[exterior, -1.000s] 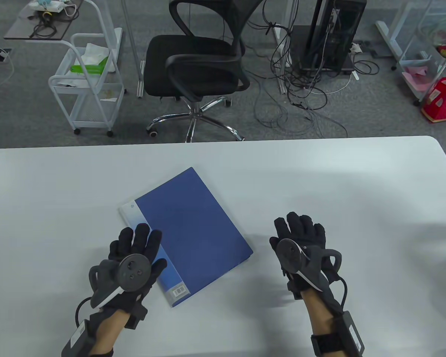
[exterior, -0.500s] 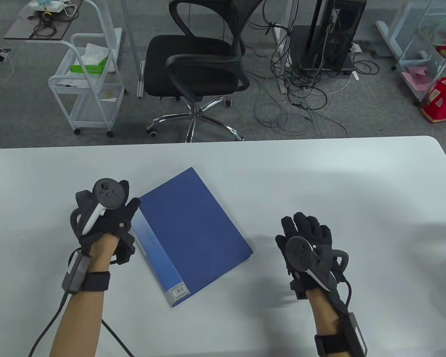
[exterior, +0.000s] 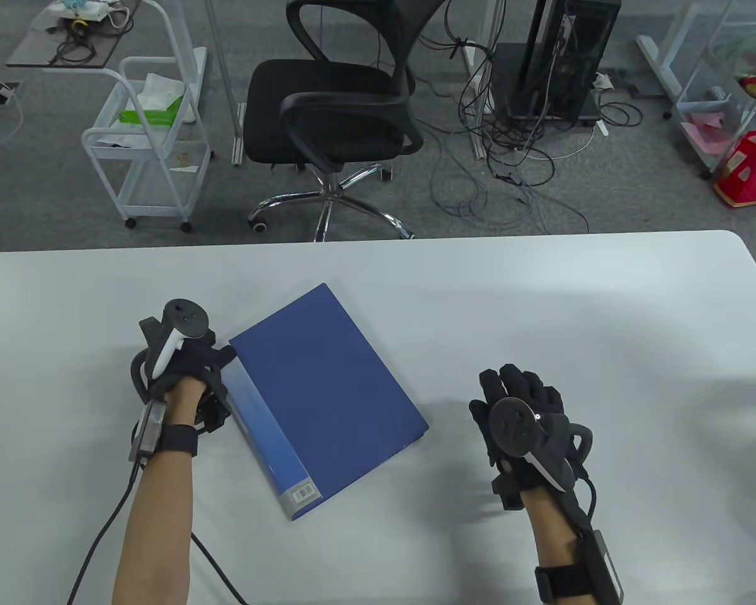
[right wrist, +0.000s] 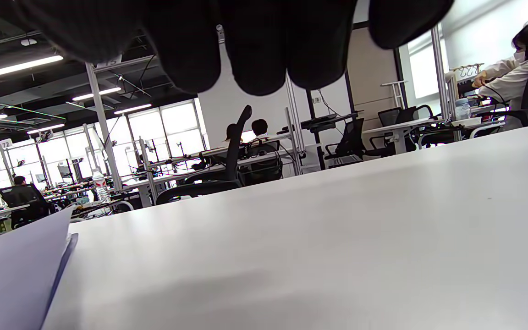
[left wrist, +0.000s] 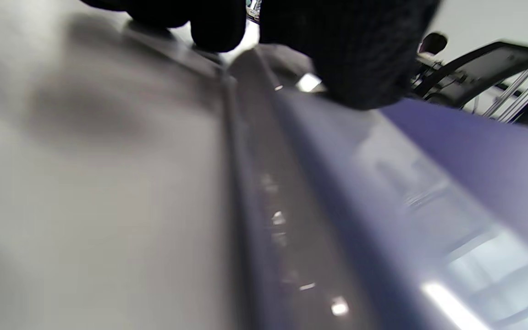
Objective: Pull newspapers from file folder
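On the white table (exterior: 542, 302), seen from above: blue file folder (exterior: 334, 391) closed, long axis running from far-left to near-right, left hand (exterior: 183, 372) touching its far spine corner, grip not possible to tell, right hand (exterior: 523, 422) well apart, fingers spread, holding nothing. From left wrist: fingertips (left wrist: 351, 59) curled onto the folder edge, no newspapers visible. From right wrist: fingers (right wrist: 255, 50) hanging free above the table, folder corner far left.

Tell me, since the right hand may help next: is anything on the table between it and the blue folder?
Nothing visible. The right hand hovers right of the blue folder, with only bare white table between them. The left hand is already at the folder's spine side.
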Motion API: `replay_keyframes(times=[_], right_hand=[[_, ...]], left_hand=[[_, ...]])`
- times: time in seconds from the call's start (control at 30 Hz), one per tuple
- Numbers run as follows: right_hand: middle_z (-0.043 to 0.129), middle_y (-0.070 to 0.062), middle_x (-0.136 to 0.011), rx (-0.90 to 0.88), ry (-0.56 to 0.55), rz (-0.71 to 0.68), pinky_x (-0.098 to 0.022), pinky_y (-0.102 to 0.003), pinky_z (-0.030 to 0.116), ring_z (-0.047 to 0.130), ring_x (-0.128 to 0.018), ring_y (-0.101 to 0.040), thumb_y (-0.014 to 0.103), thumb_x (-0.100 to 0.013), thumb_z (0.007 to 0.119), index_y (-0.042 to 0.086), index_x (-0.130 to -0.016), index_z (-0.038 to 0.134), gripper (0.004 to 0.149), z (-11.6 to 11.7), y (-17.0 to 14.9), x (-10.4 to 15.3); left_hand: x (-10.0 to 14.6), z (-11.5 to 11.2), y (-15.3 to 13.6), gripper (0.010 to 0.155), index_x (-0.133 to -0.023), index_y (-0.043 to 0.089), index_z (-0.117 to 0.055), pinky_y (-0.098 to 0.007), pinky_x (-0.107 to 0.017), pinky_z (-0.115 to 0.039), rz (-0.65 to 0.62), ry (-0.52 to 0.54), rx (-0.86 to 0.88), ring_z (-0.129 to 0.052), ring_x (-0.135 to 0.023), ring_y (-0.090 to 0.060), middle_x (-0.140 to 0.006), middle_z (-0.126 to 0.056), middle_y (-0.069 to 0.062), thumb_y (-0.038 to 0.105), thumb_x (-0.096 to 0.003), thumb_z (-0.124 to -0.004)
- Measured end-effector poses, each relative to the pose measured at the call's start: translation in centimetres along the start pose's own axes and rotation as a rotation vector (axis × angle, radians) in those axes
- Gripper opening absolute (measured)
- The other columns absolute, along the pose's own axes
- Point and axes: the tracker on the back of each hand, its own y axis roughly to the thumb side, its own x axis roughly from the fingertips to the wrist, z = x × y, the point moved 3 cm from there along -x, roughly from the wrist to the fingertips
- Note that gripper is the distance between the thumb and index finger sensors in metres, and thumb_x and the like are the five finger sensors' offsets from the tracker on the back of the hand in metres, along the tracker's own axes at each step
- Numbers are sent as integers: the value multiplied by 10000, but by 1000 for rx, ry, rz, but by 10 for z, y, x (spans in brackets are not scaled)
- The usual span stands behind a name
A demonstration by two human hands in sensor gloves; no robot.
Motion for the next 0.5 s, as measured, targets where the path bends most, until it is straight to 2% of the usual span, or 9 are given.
replay_keyframes(times=[0.1,0.2,0.27,0.3,0.33,0.4,0.5], right_hand=[[730,-65,-1041,-2,1,6,-667,-655,582,743,-970,-398,530,-395,695,299,-936,722,588,0,-2,0],[729,-65,-1041,-9,-1,11,-665,-652,588,748,-967,-397,530,-395,694,297,-935,724,589,-1,-4,0],[729,-67,-1041,-17,-2,14,-664,-653,589,749,-966,-398,530,-395,694,297,-937,721,591,-2,-5,0],[731,-68,-1039,-18,-2,15,-663,-653,591,751,-964,-398,529,-395,694,296,-937,722,590,-2,-5,0],[731,-67,-1039,-19,-3,16,-662,-653,594,753,-963,-398,530,-395,694,297,-936,721,589,-3,-6,-1],[733,-69,-1037,-25,-10,20,-658,-652,599,756,-959,-399,529,-395,693,296,-935,721,589,-5,-8,0],[734,-70,-1036,-43,-19,31,-656,-651,602,758,-958,-398,529,-394,694,294,-934,724,590,-8,-12,0]], left_hand=[[2,0,0,423,-838,151,-840,-673,-728,-443,-47,-38,46,-427,-1020,-559,-1125,-529,-281,348,-465,-809],[6,9,5,404,-809,87,-835,-683,-681,-537,-139,-75,214,-549,-984,-575,-1077,-640,-302,309,-481,-756],[12,18,9,415,-797,45,-814,-672,-591,-699,-181,-95,318,-768,-872,-597,-1011,-758,-326,301,-482,-728],[14,22,12,413,-782,28,-816,-601,-456,-864,-213,-111,384,-1027,-677,-477,-948,-850,-317,289,-476,-721],[19,28,16,411,-777,29,-818,-538,-369,-925,-254,-127,463,-1118,-533,-377,-915,-888,-300,291,-476,-722],[28,42,25,398,-755,21,-846,-502,-296,-947,-292,-93,547,-1141,-431,-365,-862,-936,-296,284,-467,-763],[43,67,42,382,-740,30,-860,-461,-282,-983,-383,-73,628,-1159,-426,-339,-833,-968,-274,281,-460,-789]])
